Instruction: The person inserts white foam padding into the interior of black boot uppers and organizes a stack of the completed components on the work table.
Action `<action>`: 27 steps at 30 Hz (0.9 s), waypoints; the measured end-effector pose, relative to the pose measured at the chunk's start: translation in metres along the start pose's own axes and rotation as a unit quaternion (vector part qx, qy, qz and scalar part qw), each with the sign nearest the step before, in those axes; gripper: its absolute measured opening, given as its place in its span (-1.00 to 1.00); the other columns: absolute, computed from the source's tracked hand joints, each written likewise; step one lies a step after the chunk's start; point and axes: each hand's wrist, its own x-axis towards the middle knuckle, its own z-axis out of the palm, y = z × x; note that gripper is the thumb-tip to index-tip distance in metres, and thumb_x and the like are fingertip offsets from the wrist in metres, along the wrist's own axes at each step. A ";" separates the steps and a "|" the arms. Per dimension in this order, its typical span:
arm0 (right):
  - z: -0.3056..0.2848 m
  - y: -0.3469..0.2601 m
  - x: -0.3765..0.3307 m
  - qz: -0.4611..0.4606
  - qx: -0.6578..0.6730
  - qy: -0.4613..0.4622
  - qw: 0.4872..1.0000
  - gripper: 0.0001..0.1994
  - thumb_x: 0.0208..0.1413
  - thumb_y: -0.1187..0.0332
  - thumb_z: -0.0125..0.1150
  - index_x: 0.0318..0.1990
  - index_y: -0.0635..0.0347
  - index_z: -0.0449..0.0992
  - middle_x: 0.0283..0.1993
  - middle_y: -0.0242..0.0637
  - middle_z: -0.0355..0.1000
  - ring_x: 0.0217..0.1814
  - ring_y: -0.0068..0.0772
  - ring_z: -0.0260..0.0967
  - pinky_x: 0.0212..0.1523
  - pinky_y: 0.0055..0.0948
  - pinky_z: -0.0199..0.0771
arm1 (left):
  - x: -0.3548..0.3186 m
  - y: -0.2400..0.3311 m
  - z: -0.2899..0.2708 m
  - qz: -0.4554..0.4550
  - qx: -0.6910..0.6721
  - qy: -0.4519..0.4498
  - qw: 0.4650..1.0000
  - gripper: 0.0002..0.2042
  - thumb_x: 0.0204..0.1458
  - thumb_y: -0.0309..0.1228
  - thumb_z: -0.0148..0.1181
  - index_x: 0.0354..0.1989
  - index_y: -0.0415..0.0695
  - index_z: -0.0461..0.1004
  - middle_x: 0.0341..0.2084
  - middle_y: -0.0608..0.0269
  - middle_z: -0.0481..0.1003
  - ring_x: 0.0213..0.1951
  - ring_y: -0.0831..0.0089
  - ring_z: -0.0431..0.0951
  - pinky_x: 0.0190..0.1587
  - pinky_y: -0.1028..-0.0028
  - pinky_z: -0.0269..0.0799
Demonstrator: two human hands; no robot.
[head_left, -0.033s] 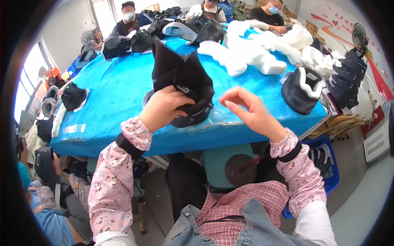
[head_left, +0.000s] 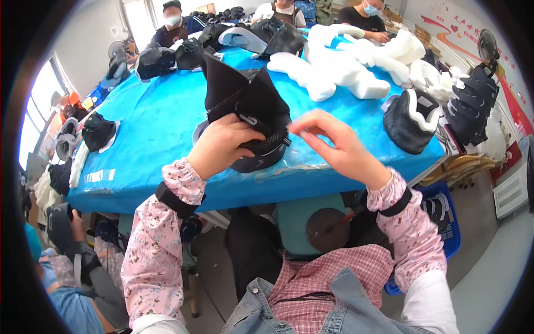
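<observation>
A black fabric piece, shaped like a boot upper (head_left: 245,92) with a small grey loop on its side, stands upright near the front edge of the blue-covered table (head_left: 150,133). My left hand (head_left: 225,142) is closed on its near side, fingers pressed into the fabric. To its right, my right hand (head_left: 334,145) has thumb and forefinger brought together in a pinch, the tips close to the piece's right edge. Whatever lies between those fingertips is too small to make out.
White padding pieces (head_left: 356,78) lie heaped at the far right. A black furry piece with white lining (head_left: 409,122) sits at the right edge. Several black pieces (head_left: 192,54) line the far side, where masked people sit. A blue crate (head_left: 445,222) stands low on the right.
My right hand has moved slightly left, its fingertips now closer to the black piece's edge. My left hand keeps its hold on the piece.
</observation>
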 end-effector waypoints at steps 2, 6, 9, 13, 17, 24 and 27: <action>0.001 0.004 0.026 -0.034 -0.120 -0.065 0.990 -0.79 0.11 0.49 0.00 -0.10 0.34 0.37 -0.17 -0.09 0.41 -0.08 -0.14 0.38 -0.08 -0.37 0.41 | 0.009 -0.002 0.001 0.009 0.001 -0.019 1.000 -0.62 -0.34 -0.47 0.32 -0.22 -0.04 0.53 -0.33 0.28 0.50 -0.24 0.26 0.39 -0.09 0.31 0.33; 0.013 0.022 0.061 -0.026 -0.175 -0.143 0.974 -0.70 0.12 0.46 0.00 0.01 0.33 0.32 -0.10 -0.02 0.39 -0.06 -0.09 0.36 -0.08 -0.37 0.36 | 0.007 -0.006 0.001 0.003 -0.064 -0.006 0.998 -0.61 -0.37 -0.51 0.34 -0.22 -0.10 0.53 -0.35 0.19 0.50 -0.18 0.17 0.43 -0.07 0.32 0.34; 0.018 0.019 0.078 0.005 -0.237 -0.235 0.943 -0.61 0.09 0.43 0.04 0.08 0.30 0.24 -0.23 0.03 0.43 -0.17 -0.02 0.42 -0.18 -0.24 0.41 | 0.003 -0.010 -0.003 -0.025 -0.123 -0.038 0.991 -0.63 -0.33 -0.51 0.33 -0.22 -0.12 0.51 -0.37 0.14 0.50 -0.26 0.17 0.48 -0.14 0.34 0.39; 0.034 0.023 0.092 -0.011 -0.329 -0.217 0.919 -0.68 0.05 0.40 0.10 -0.03 0.26 0.30 -0.46 -0.12 0.44 -0.37 -0.08 0.45 -0.40 -0.25 0.44 | -0.003 -0.003 0.000 -0.051 -0.112 0.000 0.992 -0.65 -0.30 -0.48 0.33 -0.23 -0.13 0.47 -0.40 0.11 0.51 -0.32 0.15 0.50 -0.23 0.34 0.41; 0.041 0.030 0.090 -0.076 -0.444 -0.196 0.871 -0.67 -0.07 0.41 0.13 -0.09 0.21 0.35 -0.44 -0.18 0.45 -0.35 -0.11 0.45 -0.37 -0.29 0.44 | -0.013 0.005 0.004 -0.066 -0.042 0.028 0.997 -0.67 -0.26 -0.45 0.32 -0.24 -0.13 0.45 -0.42 0.12 0.51 -0.33 0.13 0.49 -0.27 0.30 0.39; 0.003 0.002 0.094 -0.120 -0.492 -0.282 0.815 -0.76 -0.09 0.41 0.20 -0.22 0.12 0.37 -0.52 -0.28 0.40 -0.40 -0.22 0.41 -0.17 -0.33 0.33 | -0.013 0.000 0.003 -0.041 -0.023 0.033 0.998 -0.71 -0.22 -0.44 0.27 -0.26 -0.18 0.41 -0.44 0.09 0.48 -0.32 0.11 0.48 -0.27 0.27 0.38; 0.001 0.013 0.098 -0.155 -0.495 -0.216 0.827 -0.81 -0.08 0.41 0.22 -0.31 0.15 0.35 -0.53 -0.23 0.41 -0.44 -0.21 0.44 -0.34 -0.39 0.39 | -0.012 -0.002 0.005 -0.021 -0.030 0.043 0.998 -0.70 -0.21 -0.42 0.27 -0.24 -0.17 0.42 -0.43 0.09 0.49 -0.31 0.11 0.49 -0.25 0.28 0.38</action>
